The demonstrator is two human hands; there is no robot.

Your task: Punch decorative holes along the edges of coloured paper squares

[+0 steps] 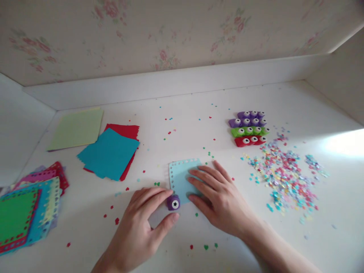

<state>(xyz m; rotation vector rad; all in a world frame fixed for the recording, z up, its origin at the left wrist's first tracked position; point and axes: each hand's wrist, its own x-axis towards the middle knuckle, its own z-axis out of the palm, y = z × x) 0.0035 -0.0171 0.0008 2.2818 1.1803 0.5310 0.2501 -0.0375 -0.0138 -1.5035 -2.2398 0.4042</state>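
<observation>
A light blue paper square point(182, 178) with small holes punched along its top and left edges lies flat on the white desk point(199, 113). My right hand point(218, 197) rests on it, fingers spread flat and pressing it down. My left hand point(142, 227) pinches a small purple punch point(173, 203) with a star mark between index finger and thumb. The punch sits at the paper's lower left corner.
Rows of purple, green and red punches point(248, 129) stand at the back right, above a heap of confetti cut-outs point(284, 178). Teal and red sheets point(109, 153) and a pale green sheet point(76, 129) lie at left. A stack of punched papers point(25, 210) sits far left.
</observation>
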